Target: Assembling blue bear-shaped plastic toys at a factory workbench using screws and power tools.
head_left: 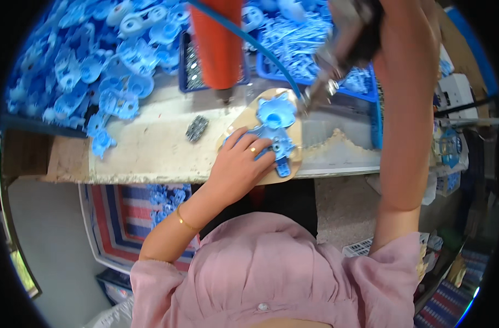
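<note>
My left hand (241, 156), fingers bent, presses down on a light blue molded plastic part (282, 143). The part lies on a tan, rounded board (294, 158) at the bench's front edge. Beyond it on the same board sits a blue cup-shaped part (276, 112) with a jagged rim. My right hand (402, 12) is at the top right, partly cut off by the picture edge and smeared by motion. It grips a metal tool (337, 52), whose shiny tip slants down beside the board. The tool's exact kind is too blurred to make out.
An orange-red power screwdriver (216, 49) hangs bit down left of the board, near a curving blue hose (244, 34). Small metal pieces (197, 129) lie in a heap; more fill a dark tray (185, 82). Blue plastic parts (118, 60) pile up left; a blue bin (364, 97) holds thin blue pieces.
</note>
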The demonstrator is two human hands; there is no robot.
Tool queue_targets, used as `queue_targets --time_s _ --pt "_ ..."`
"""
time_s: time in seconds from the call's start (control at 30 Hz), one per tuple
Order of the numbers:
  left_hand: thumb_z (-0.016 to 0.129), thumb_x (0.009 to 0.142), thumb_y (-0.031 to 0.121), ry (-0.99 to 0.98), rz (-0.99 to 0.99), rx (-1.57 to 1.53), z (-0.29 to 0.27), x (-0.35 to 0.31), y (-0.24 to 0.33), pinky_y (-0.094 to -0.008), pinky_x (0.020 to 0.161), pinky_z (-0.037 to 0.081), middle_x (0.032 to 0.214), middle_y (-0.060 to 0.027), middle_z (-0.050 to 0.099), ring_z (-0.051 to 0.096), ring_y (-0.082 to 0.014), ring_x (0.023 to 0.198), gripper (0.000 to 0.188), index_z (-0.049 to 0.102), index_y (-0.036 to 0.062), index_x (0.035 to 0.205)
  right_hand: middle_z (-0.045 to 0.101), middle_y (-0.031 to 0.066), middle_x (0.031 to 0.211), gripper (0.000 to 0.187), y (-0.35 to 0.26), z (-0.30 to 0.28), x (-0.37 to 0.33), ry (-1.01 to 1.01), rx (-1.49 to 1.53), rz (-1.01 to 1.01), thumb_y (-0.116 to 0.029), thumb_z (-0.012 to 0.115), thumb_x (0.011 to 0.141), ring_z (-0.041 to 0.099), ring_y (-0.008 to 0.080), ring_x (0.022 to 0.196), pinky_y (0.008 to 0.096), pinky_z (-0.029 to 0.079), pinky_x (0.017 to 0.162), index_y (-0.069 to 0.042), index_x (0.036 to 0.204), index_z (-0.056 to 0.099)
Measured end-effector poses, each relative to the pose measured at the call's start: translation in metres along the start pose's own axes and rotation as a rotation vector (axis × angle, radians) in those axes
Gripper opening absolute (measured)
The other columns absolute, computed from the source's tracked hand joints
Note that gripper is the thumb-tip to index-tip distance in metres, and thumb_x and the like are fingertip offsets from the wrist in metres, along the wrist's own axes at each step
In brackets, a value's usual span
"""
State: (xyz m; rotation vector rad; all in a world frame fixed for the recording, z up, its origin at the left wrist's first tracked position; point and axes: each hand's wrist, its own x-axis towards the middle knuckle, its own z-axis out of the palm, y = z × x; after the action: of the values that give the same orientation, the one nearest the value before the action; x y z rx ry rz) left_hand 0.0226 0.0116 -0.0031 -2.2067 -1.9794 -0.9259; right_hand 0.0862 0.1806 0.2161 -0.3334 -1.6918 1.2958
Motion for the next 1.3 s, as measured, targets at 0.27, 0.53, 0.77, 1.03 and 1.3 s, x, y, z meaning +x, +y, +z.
queue_targets --time_s 0.27,0.53,0.77,1.03,1.3 --pt "0.075 0.079 0.011 -0.005 -0.164 -0.398 -0.104 -0.007 0.014 -0.0425 0.083 0.049 0.104 -0.0096 0.071 0.064 -0.0312 0.087 0.015 0.066 0.0055 0.09 0.069 0.0086 0.109 0.044 0.039 -0.116 0.105 -0.325 -0.218 -0.119 -0.038 0.059 0.104 0.067 0.0146 0.101 0.0295 0.055 0.089 0.001 0.123 0.064" --pt "0.073 0.078 0.014 -0.43 -0.833 0.095 -0.225 -0.099 0.03 -0.042 0.082 0.05 0.102 -0.0184 0.07 0.066 -0.0353 0.092 0.033 0.065 -0.0005 0.107 0.076 0.0125 0.098 0.02 0.235 -0.346 0.074 -0.375 -1.342 0.213 -0.011 0.066 0.092 0.073 0.0221 0.094 0.0348 0.055 0.085 -0.003 0.109 0.073" --pt "0.076 0.084 0.019 -0.303 -0.769 0.042 -0.187 -0.062 0.016 -0.0417 0.093 0.049 0.114 -0.0175 0.068 0.064 -0.0363 0.105 0.05 0.061 0.0025 0.129 0.075 0.0169 0.106 0.026 0.278 -0.289 0.098 -0.069 -1.141 0.065 -0.023 0.068 0.094 0.073 0.0297 0.097 0.0388 0.056 0.085 -0.006 0.113 0.072" --pt "0.076 0.086 0.023 -0.401 -0.274 -0.188 -0.119 0.011 0.013 -0.0438 0.084 0.05 0.099 -0.0134 0.07 0.064 -0.036 0.097 0.034 0.068 0.0066 0.115 0.074 0.0186 0.104 0.046 0.303 -0.276 0.118 0.089 -1.335 0.235 -0.036 0.077 0.081 0.072 0.0344 0.098 0.0419 0.056 0.085 -0.002 0.112 0.073" --pt "0.075 0.087 0.017 -0.28 -0.105 -0.323 -0.063 0.045 0.019 -0.0433 0.09 0.052 0.117 -0.0126 0.069 0.066 -0.0348 0.102 0.036 0.068 0.0087 0.121 0.075 0.0069 0.1 0.025 0.191 -0.276 0.059 -0.215 -0.482 0.405 -0.013 0.067 0.083 0.068 0.0131 0.091 0.0289 0.053 0.082 0.001 0.101 0.076"
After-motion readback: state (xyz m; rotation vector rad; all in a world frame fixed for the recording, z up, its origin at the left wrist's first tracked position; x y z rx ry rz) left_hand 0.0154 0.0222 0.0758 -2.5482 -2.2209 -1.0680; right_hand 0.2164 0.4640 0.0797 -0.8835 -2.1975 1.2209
